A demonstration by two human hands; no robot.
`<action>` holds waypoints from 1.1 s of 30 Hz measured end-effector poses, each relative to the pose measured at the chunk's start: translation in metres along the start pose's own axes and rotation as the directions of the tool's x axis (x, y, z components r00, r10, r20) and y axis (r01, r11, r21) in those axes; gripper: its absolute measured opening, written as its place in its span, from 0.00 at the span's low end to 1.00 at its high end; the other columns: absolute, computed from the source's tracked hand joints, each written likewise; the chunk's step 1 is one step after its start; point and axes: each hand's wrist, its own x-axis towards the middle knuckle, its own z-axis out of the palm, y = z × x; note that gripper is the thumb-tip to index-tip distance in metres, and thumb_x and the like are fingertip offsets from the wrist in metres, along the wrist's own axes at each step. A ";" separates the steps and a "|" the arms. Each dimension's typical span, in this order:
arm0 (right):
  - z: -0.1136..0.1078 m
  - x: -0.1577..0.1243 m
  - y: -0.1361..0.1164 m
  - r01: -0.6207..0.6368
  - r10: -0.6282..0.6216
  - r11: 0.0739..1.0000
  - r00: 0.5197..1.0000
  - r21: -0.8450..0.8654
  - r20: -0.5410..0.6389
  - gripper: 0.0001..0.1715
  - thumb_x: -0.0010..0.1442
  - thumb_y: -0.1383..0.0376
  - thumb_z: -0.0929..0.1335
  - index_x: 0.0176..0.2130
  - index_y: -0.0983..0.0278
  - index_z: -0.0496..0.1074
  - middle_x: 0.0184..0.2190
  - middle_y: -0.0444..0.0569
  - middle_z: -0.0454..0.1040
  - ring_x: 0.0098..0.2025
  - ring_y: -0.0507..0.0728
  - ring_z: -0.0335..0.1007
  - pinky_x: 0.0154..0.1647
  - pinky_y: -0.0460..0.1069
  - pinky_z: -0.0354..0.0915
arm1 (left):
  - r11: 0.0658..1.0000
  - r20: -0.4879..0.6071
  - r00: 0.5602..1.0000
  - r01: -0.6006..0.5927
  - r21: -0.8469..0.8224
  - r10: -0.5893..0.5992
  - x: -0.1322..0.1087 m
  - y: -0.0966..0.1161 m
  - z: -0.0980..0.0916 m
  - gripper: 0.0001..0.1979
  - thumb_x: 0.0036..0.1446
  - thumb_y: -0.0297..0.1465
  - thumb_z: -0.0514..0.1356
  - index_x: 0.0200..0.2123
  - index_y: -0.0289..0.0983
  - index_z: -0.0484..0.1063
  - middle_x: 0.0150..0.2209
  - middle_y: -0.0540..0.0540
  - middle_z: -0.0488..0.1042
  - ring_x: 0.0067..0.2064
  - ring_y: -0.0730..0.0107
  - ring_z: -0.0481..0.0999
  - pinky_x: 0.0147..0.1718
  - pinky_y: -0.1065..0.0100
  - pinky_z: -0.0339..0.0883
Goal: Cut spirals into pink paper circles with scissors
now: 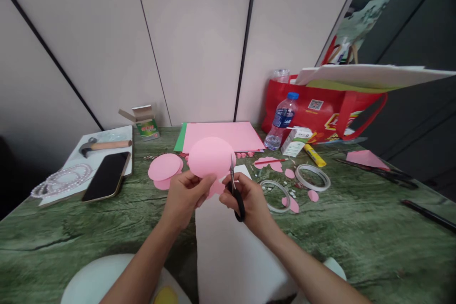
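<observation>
Standing at back R, the red bag [322, 116] had big white sheets [359, 76] lying across its top; the capped bottle [283, 118] beside it looked to hold clear liquid, level hard to tell. Small green box [147, 127] at back L stood w/ flaps up, contents hidden. L hand [187, 197] pinched the lower edge of the pink paper circle [209, 156] btwn thumb & fingers. R hand [251, 197] had fingers curled round the scissors [233, 185], blades at circle's R edge, above the white strip [231, 247].

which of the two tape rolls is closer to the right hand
The left tape roll, just beside the right hand; the other roll lies farther right, nearer the yellow tube.
</observation>
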 end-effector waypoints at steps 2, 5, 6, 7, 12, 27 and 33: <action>0.000 0.000 0.001 -0.011 0.011 1.000 1.000 -0.001 -0.001 0.19 0.41 0.60 0.72 0.31 0.63 0.62 0.16 0.37 0.63 0.19 0.47 0.56 0.20 0.43 0.53 | 1.000 0.004 1.000 -0.010 -0.006 0.010 0.000 0.000 0.000 0.13 0.46 0.32 0.62 0.18 0.32 0.64 0.11 0.57 0.58 0.12 0.87 0.52 0.10 0.80 0.42; 0.000 0.000 0.003 -0.027 0.027 1.000 1.000 -0.014 -0.009 0.19 0.41 0.58 0.72 0.31 0.63 0.63 0.16 0.38 0.64 0.19 0.48 0.57 0.20 0.44 0.54 | 0.998 0.023 1.000 -0.010 -0.054 0.011 -0.001 0.001 0.001 0.12 0.48 0.33 0.60 0.19 0.34 0.63 0.12 0.56 0.62 0.11 0.86 0.55 0.09 0.80 0.44; 0.000 -0.001 0.004 -0.030 0.030 0.999 1.000 -0.019 -0.009 0.19 0.41 0.58 0.72 0.31 0.63 0.63 0.16 0.38 0.64 0.19 0.48 0.57 0.19 0.44 0.54 | 0.997 0.040 0.999 -0.002 -0.082 0.006 -0.001 0.002 0.001 0.12 0.49 0.33 0.59 0.20 0.34 0.62 0.13 0.56 0.64 0.11 0.84 0.57 0.08 0.79 0.45; 0.001 -0.001 0.004 -0.033 0.033 0.999 0.999 -0.019 -0.005 0.19 0.41 0.58 0.72 0.31 0.63 0.63 0.16 0.38 0.64 0.18 0.48 0.57 0.19 0.44 0.54 | 0.994 0.059 0.998 0.007 -0.113 -0.001 -0.002 0.002 0.001 0.12 0.50 0.34 0.59 0.20 0.35 0.62 0.15 0.55 0.66 0.11 0.82 0.59 0.08 0.79 0.47; 0.005 -0.003 0.005 -0.070 0.071 0.997 0.997 -0.010 0.039 0.19 0.40 0.59 0.72 0.30 0.63 0.62 0.16 0.36 0.63 0.18 0.47 0.55 0.19 0.43 0.53 | 0.984 0.093 0.995 0.049 -0.169 -0.034 -0.002 0.001 0.001 0.13 0.50 0.36 0.58 0.20 0.33 0.65 0.15 0.54 0.66 0.10 0.82 0.59 0.08 0.78 0.48; 0.005 -0.002 0.005 0.006 -0.006 1.000 1.000 0.003 0.007 0.29 0.39 0.64 0.74 0.39 0.61 0.58 0.23 0.39 0.64 0.27 0.50 0.62 0.27 0.45 0.57 | 0.997 -0.013 0.998 0.063 0.044 -0.062 -0.002 -0.003 0.000 0.16 0.43 0.34 0.63 0.12 0.32 0.63 0.10 0.55 0.58 0.12 0.85 0.52 0.11 0.77 0.41; 0.004 -0.002 0.006 0.006 -0.007 0.999 1.000 0.035 0.027 0.28 0.39 0.64 0.74 0.37 0.62 0.59 0.21 0.37 0.62 0.24 0.49 0.59 0.25 0.45 0.56 | 0.997 -0.021 0.997 0.069 0.029 -0.068 -0.002 -0.001 0.001 0.16 0.42 0.33 0.63 0.12 0.33 0.62 0.10 0.55 0.59 0.12 0.85 0.52 0.11 0.76 0.40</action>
